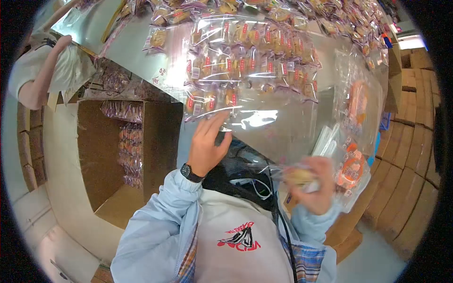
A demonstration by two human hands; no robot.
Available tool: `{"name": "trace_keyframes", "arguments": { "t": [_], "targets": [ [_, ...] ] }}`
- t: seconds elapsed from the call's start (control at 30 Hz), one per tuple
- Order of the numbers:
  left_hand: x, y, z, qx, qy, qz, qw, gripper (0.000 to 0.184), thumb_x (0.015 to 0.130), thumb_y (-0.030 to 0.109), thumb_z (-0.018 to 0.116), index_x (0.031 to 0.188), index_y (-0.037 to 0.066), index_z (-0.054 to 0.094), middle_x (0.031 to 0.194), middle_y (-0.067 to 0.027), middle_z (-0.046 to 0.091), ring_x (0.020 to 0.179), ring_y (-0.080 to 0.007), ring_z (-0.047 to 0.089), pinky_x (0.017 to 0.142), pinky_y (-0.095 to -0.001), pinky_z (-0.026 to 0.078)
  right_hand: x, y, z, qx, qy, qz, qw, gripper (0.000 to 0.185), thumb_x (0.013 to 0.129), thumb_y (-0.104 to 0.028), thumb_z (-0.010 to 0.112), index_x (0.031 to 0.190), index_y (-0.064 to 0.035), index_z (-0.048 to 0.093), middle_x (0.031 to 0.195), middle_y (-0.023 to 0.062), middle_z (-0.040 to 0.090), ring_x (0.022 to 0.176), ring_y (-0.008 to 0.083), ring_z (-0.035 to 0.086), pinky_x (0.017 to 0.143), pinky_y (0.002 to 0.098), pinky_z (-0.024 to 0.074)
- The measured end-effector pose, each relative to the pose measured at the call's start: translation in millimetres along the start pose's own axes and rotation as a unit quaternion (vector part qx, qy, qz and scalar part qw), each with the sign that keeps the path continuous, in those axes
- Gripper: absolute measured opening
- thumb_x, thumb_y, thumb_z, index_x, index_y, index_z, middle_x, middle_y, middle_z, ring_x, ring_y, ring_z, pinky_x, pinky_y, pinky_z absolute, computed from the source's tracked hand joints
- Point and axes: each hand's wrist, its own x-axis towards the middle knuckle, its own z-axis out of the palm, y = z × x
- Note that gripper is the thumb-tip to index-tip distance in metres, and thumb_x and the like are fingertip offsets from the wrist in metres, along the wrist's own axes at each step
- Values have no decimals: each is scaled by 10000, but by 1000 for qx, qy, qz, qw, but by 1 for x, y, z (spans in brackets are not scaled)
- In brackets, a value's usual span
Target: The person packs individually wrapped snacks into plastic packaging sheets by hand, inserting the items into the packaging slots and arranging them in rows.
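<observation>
My left hand (208,145), with a black watch at its wrist, reaches to the near edge of a large clear plastic bag (283,113). Its fingers are stretched out with the thumb apart, and the fingertips touch the bag beside the small wrapped snacks (210,100). These snacks lie in rows inside the clear bag, with red marks on their wrappers. Lower right, my right hand (317,186) is blurred by motion and closed around a wrapped yellowish snack (301,177), held above the table's front edge.
Loose wrapped snacks (330,14) are heaped along the table's far side. Clear bags with orange print (353,170) lie at the right edge. An open cardboard box (111,153) with stacked packets stands at left, near another person's arm (52,70). Cartons (401,165) are stacked at right.
</observation>
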Motion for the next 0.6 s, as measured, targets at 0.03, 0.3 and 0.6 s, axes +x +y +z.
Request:
{"name": "trace_keyframes", "arguments": {
  "t": [0.03, 0.3, 0.6],
  "targets": [
    [1, 1, 2, -4, 10, -1, 1000, 430, 851, 46, 784, 1268, 6, 689, 1211, -188, 711, 1067, -366, 676, 924, -434, 532, 8, -13, 23, 23, -34, 29, 999, 762, 741, -41, 841, 1452, -71, 568, 1260, 176, 589, 1115, 318, 639, 937, 406, 537],
    [2, 1, 9, 55, 45, -40, 997, 460, 826, 115, 849, 1257, 23, 716, 1032, -144, 769, 860, -294, 722, 774, -384, 567, 48, 18, 169, 340, 157, 204, 905, 777, 861, -48, 825, 1525, 19, 427, 1308, 201, 616, 1117, 265, 660, 918, 380, 561],
    [5, 3, 10, 40, 65, -21, 997, 445, 840, 133, 839, 1261, 49, 721, 1068, -165, 768, 852, -302, 728, 747, -397, 565, 86, 34, 174, 411, 221, 169, 868, 696, 895, 42, 740, 1499, -15, 400, 1306, 137, 579, 1185, 226, 620, 1038, 340, 500]
  ]
}}
